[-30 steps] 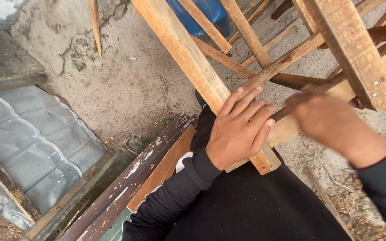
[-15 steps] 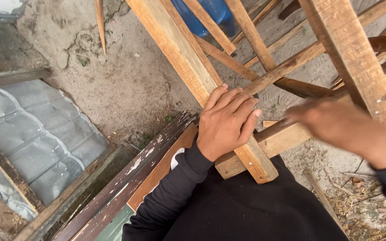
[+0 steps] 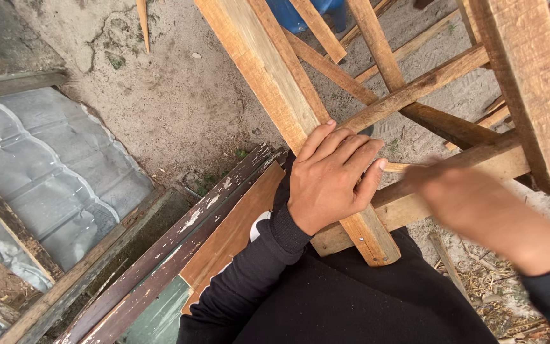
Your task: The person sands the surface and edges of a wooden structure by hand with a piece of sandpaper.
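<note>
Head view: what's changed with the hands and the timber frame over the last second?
The left hand has shifted from the end of the sloping wooden beam a little up its length, and still lies flat on it. The right hand, blurred, has moved in closer beside it over the cross rail; its grip cannot be made out. The frame itself has not shifted.

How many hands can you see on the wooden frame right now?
2. The left hand lies flat, fingers spread, on the pale plank where it crosses a lower beam. The right hand, motion-blurred, is over that beam just beside it. None seems hidden.
</note>
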